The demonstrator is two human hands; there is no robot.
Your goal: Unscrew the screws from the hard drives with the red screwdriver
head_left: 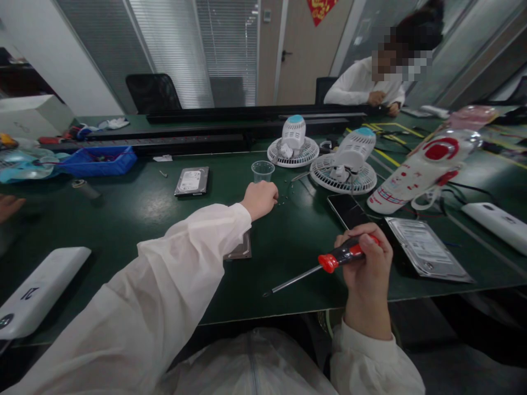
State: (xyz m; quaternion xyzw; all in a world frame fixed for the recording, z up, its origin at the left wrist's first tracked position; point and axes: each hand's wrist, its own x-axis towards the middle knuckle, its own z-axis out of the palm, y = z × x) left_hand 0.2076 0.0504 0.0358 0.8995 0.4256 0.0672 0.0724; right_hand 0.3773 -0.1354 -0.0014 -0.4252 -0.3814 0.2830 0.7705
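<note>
My right hand [365, 264] is closed round the red and black handle of a screwdriver [329, 263]; its shaft points left and down over the green table's front edge. My left hand [260, 199] reaches forward in a loose fist, resting on the table beside several tiny screws [288, 196] and just in front of a small clear plastic cup [262, 170]. What its fingers pinch, if anything, is hidden. A flat metal plate [242, 249] lies partly under my left sleeve.
A hard drive [192, 180] lies left of the cup; another [426, 248] lies by my right hand beside a dark phone [348, 210]. Two white fans [293, 144] [348, 164], a blue tray [101, 160] and a white bottle [420, 170] stand further off. A person sits across the table.
</note>
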